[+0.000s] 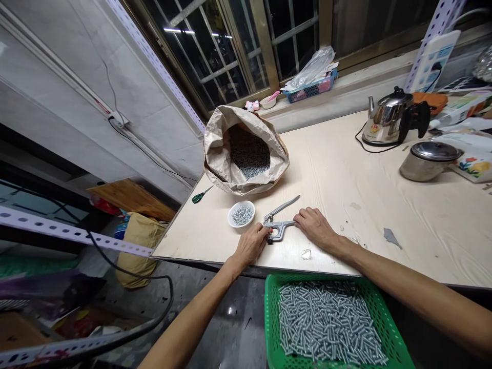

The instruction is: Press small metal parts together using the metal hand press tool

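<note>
A pair of grey snap fastener pliers [283, 229] lies near the table's front edge, its handles spread apart and a small red part at its head. My left hand [250, 244] is closed at the pliers' head; its fingertips are partly hidden. With bent fingers, my right hand [317, 226] grips the end of the lower handle. Just beyond my left hand stands a white bowl [241, 226] holding small silver screws [242, 215]. Below the table edge, a green basket [272, 320] is filled with silver screws [330, 323].
An open paper sack [217, 154] of dark metal pieces stands behind the bowl. Green-handled scissors [199, 197] lie at the left. A kettle [388, 120] and a metal pot [423, 163] stand at the right. A grey scrap [392, 237] lies right of my right hand.
</note>
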`<state>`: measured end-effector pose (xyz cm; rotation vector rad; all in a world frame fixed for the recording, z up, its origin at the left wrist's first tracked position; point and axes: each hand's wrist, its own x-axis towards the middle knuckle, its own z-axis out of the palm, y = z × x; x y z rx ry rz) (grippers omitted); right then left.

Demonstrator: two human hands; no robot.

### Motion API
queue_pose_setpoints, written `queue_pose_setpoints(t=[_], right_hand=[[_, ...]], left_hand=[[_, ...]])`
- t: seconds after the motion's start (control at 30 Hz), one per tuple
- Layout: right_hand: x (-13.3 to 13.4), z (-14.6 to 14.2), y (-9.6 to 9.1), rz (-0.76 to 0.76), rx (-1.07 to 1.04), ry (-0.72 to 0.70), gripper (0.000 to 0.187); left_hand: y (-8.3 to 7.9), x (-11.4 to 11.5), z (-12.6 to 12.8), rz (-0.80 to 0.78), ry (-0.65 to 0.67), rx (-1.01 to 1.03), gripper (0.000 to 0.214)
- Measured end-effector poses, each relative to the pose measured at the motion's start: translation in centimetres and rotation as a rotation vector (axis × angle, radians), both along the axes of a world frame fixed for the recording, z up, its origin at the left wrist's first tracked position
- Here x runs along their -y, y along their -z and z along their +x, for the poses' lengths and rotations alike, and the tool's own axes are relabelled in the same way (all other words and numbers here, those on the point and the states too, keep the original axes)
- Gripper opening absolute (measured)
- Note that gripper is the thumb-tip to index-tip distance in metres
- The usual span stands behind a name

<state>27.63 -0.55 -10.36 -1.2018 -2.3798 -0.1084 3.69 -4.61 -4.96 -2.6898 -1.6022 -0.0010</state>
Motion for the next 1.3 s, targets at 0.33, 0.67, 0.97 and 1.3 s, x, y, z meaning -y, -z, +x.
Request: queue_pose_setpoints(t=[0.33, 0.67, 0.97, 1.3], right_hand=[[-0.2, 0.0, 0.4, 0.047, -0.018, -0.008, 0.009], [-0.3, -0.2, 1.0, 0.098, -0.05, -0.009, 0.009], [-0.4, -0.3, 1.2, 0.092, -0.056, -0.013, 0.01], [-0.3, -0.4, 0.9, 0.094, -0.059, -0.021, 0.01]], left_hand=[[0.1, -0.9, -0.8, -0.038, 0.141, -0.01, 0.021], [-1.9, 0.5, -0.7, -0.037, 0.054, -0.052, 0.016], [-4.6, 1.7, -0.5, 0.156, -0.142, 0.211, 0.022], [-3.0, -7.1, -1.7, 0.044, -0.567, -0.164, 0.023]])
